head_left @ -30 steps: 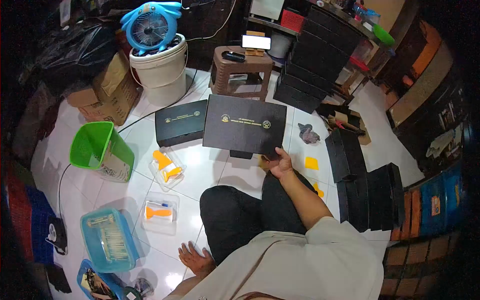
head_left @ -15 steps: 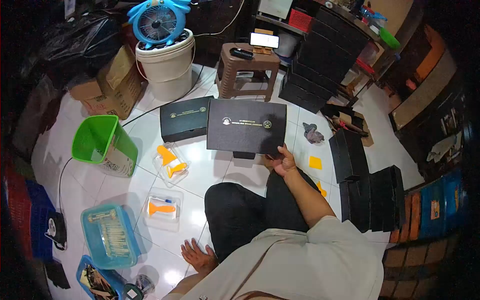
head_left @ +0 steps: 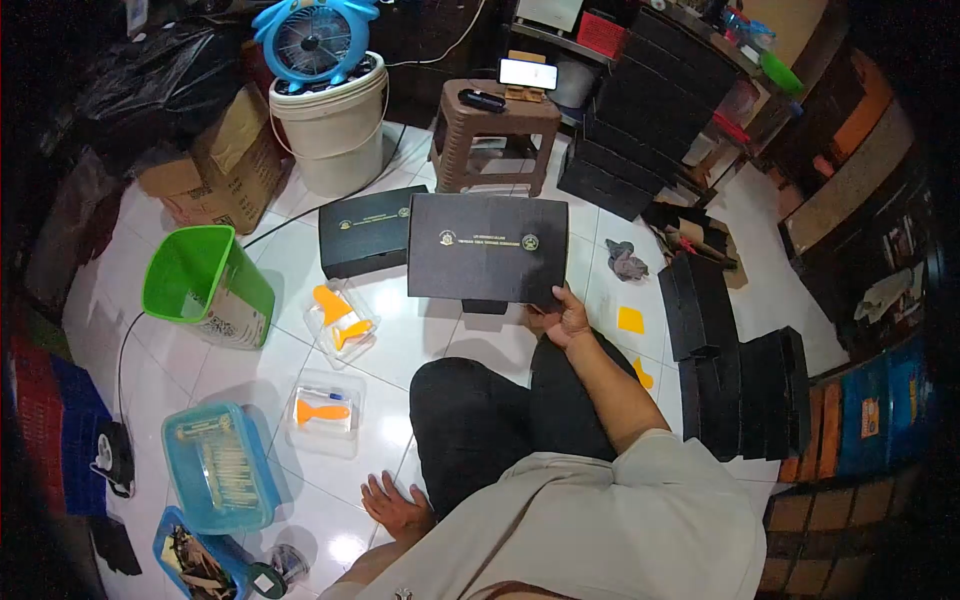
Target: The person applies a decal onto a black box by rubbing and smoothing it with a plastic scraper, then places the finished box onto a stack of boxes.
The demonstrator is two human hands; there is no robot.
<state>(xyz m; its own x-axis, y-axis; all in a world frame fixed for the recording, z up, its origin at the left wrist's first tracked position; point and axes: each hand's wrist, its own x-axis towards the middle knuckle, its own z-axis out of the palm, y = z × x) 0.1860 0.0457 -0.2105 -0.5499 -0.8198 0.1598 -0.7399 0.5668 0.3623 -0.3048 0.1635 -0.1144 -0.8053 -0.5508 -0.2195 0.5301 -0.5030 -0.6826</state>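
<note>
Box (head_left: pixel 487 247) looks stiff, probably light card; opposite edges likely best hold. Right hand (head_left: pixel 563 315) grips its near right corner; left hand (head_left: pixel 398 508) spread on floor (head_left: pixel 385 440).

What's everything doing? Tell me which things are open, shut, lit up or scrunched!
Held box: looks shut, gripped near one corner
Right hand: closed on that corner
Left hand: open, fingers spread
Other black box: looks shut
Green bin: upright, open at the top
Phone: propped up, screen lit
Cardboard box: flaps open
Grey wad: crumpled
Fan: can't tell if it's spinning
</note>
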